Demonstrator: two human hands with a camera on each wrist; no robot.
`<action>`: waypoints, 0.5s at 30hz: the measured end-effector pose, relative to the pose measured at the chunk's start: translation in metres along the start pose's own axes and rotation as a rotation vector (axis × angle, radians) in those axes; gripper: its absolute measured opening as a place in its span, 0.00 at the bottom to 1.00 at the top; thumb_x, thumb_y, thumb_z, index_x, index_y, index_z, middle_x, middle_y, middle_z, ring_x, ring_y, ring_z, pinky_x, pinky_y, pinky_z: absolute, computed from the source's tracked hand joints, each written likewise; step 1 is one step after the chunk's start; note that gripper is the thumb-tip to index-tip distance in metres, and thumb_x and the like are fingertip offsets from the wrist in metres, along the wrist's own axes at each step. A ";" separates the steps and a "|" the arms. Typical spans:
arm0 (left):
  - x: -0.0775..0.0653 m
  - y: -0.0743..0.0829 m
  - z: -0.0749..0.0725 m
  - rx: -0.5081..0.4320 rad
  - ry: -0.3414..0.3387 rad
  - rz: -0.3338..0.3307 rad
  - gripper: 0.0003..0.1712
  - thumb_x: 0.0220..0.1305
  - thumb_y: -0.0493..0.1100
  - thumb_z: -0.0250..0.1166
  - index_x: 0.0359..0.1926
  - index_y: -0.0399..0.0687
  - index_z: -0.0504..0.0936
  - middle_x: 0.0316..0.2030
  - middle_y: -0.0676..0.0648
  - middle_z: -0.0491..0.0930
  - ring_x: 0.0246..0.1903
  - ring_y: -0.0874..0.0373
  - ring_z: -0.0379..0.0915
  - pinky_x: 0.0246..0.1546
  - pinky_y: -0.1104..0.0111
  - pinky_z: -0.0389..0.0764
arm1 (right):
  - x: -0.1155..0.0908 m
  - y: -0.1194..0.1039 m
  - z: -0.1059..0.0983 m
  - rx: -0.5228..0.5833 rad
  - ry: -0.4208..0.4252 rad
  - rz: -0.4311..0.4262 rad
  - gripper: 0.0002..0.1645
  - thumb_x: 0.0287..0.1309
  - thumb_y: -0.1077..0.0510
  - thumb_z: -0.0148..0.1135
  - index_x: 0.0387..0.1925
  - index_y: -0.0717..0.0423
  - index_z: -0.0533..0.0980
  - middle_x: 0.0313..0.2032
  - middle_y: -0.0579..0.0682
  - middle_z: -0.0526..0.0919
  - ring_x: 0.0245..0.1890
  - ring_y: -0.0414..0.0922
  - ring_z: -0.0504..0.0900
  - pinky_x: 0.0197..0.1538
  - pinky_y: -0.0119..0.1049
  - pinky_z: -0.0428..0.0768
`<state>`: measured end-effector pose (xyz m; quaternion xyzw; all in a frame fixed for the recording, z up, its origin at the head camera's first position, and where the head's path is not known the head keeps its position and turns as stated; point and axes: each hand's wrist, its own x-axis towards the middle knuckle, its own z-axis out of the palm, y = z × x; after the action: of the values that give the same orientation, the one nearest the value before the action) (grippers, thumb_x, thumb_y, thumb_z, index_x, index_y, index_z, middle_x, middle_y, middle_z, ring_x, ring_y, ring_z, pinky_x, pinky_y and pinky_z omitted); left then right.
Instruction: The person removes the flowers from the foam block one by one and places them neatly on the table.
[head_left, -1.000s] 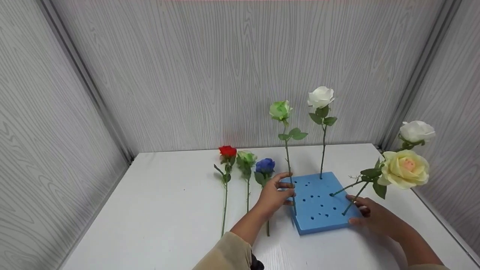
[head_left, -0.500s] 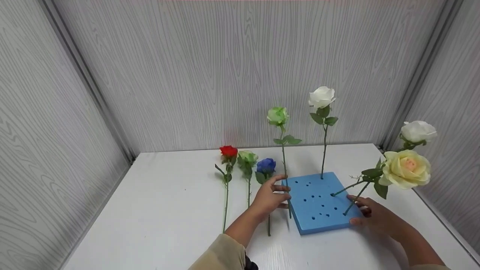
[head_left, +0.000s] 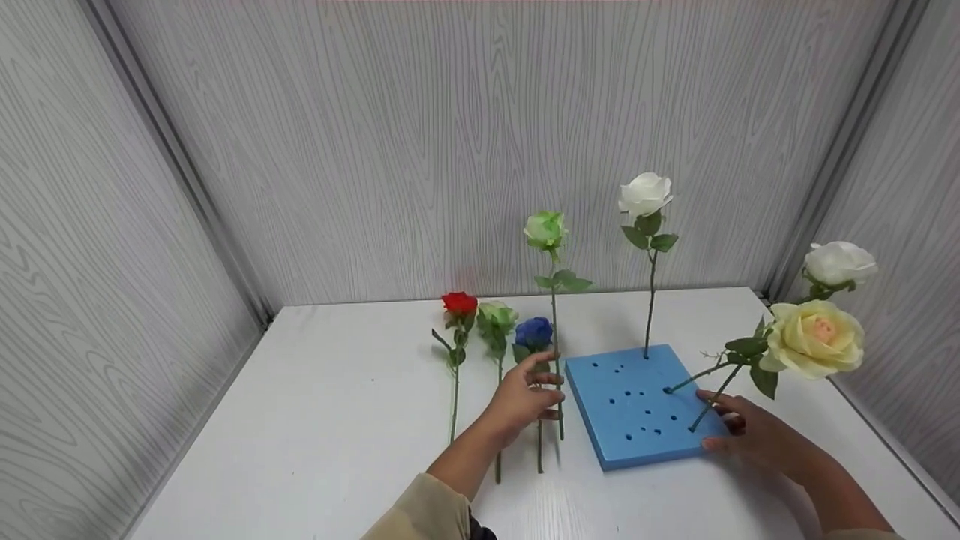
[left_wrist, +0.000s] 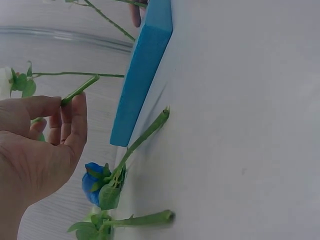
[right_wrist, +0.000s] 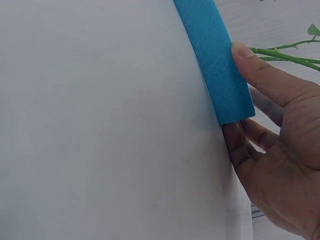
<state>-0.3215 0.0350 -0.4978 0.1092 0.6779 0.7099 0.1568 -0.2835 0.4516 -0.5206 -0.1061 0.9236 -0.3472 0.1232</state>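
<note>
My left hand (head_left: 517,401) pinches the stem of a light green rose (head_left: 545,229) between thumb and fingers, holding it nearly upright left of a blue foam block (head_left: 649,381). In the left wrist view its cut stem end (left_wrist: 82,89) sticks out past the fingers. My right hand (head_left: 769,439) grips the block's near right corner, thumb on the top edge and fingers along the side, as the right wrist view shows. Stuck in the block are an upright white rose (head_left: 645,193), plus a yellow rose (head_left: 817,337) and another white rose (head_left: 838,264), both leaning right.
On the white table (head_left: 337,420) lie a red rose (head_left: 459,303), a pale green rose (head_left: 496,315) and a blue rose (head_left: 533,331), side by side. My left hand partly covers the blue rose's stem. Several small holes dot the block's top. Wood-grain panels (head_left: 420,150) enclose the table.
My left hand has carried the light green rose leftward, from over the block's left edge to beside it. My right hand stays at the block's corner.
</note>
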 end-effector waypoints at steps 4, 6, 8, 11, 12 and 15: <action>-0.003 -0.002 -0.005 0.006 -0.003 -0.005 0.38 0.72 0.31 0.69 0.78 0.58 0.72 0.65 0.35 0.79 0.57 0.40 0.84 0.47 0.60 0.93 | 0.001 0.001 -0.001 -0.003 -0.004 0.025 0.54 0.69 0.41 0.73 0.85 0.55 0.58 0.68 0.70 0.76 0.65 0.63 0.80 0.65 0.58 0.80; -0.005 -0.002 -0.006 0.002 0.000 -0.009 0.37 0.72 0.31 0.68 0.77 0.59 0.72 0.65 0.34 0.79 0.58 0.38 0.84 0.46 0.60 0.93 | 0.003 0.002 -0.001 -0.007 -0.007 0.042 0.55 0.68 0.40 0.74 0.85 0.54 0.58 0.69 0.70 0.76 0.65 0.63 0.79 0.65 0.60 0.81; -0.007 -0.002 -0.008 0.005 0.001 -0.011 0.37 0.72 0.30 0.68 0.77 0.59 0.73 0.65 0.34 0.79 0.58 0.38 0.84 0.46 0.61 0.92 | 0.003 0.002 -0.002 -0.003 -0.010 0.052 0.56 0.68 0.40 0.74 0.85 0.54 0.57 0.69 0.70 0.75 0.65 0.64 0.79 0.66 0.61 0.81; -0.010 0.001 -0.011 0.016 0.011 -0.016 0.37 0.72 0.30 0.68 0.77 0.60 0.73 0.64 0.35 0.79 0.59 0.38 0.84 0.47 0.60 0.93 | 0.003 0.002 -0.002 -0.003 -0.006 0.041 0.55 0.68 0.40 0.74 0.85 0.54 0.57 0.69 0.71 0.75 0.66 0.65 0.79 0.65 0.61 0.81; -0.011 0.001 -0.012 0.024 0.012 -0.018 0.37 0.72 0.31 0.68 0.77 0.60 0.72 0.65 0.35 0.79 0.58 0.39 0.84 0.47 0.60 0.93 | 0.003 0.002 -0.002 -0.001 -0.005 0.037 0.55 0.68 0.40 0.74 0.85 0.55 0.57 0.69 0.71 0.75 0.66 0.65 0.79 0.65 0.61 0.81; -0.016 0.003 -0.016 0.047 0.018 -0.028 0.38 0.73 0.32 0.67 0.79 0.58 0.70 0.66 0.36 0.79 0.60 0.40 0.83 0.50 0.58 0.92 | 0.002 0.003 -0.001 0.007 -0.008 0.028 0.55 0.69 0.41 0.73 0.85 0.55 0.57 0.69 0.71 0.75 0.67 0.66 0.78 0.66 0.61 0.81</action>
<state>-0.3126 0.0143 -0.4943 0.0969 0.6973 0.6924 0.1579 -0.2864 0.4539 -0.5217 -0.0944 0.9232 -0.3482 0.1321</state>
